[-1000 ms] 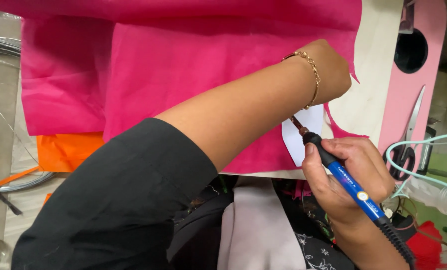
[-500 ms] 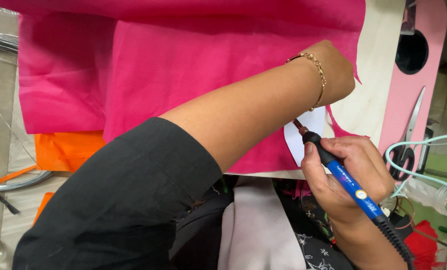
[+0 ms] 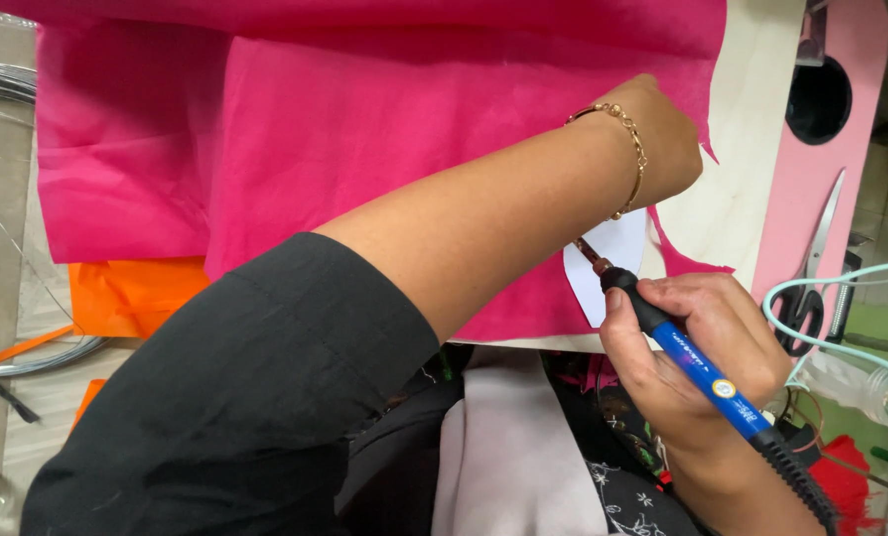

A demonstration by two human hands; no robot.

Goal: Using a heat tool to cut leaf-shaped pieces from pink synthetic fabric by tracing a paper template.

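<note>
While the left hand [image 3: 662, 134] presses pink fabric [image 3: 384, 139], seemingly flat, the right hand [image 3: 697, 342] grips a soldering iron [image 3: 702, 372].

you are wearing a black short sleeve [image 3: 235, 397] that is covering your left upper arm down to just above the elbow, while a thin gold chain bracelet [image 3: 630, 159] with small round links is circling your left wrist; your right hand [image 3: 697, 347] and forearm are showing bare, with no ring or watch
</note>
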